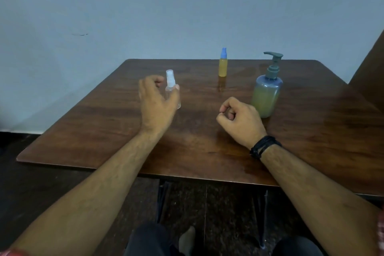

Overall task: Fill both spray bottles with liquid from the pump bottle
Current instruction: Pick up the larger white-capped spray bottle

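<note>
1. Left grip [158, 100] is part open, its fingers curved round a clear spray bottle [172, 87]; a fingertip shows against the bottle's far side, but whether the bottle is truly clasped or only cupped I cannot tell.
2. That clear bottle stands upright on the bench [104, 122], its white spray head rising above the hand, and it looks empty.
3. Right grip [239, 118] is curled into a loose fist with nothing in it, resting low over the bench; a dark band [265, 146] circles its wrist.
4. Just beyond the right grip and to its right stands the pump bottle [267, 93], upright, bluish, with yellow-green liquid filling most of it and a grey pump on top.
5. Farther off, between the two grips and nearer the far edge of the bench, stands a second spray bottle [223, 64], blue-capped, with yellow liquid inside.
</note>
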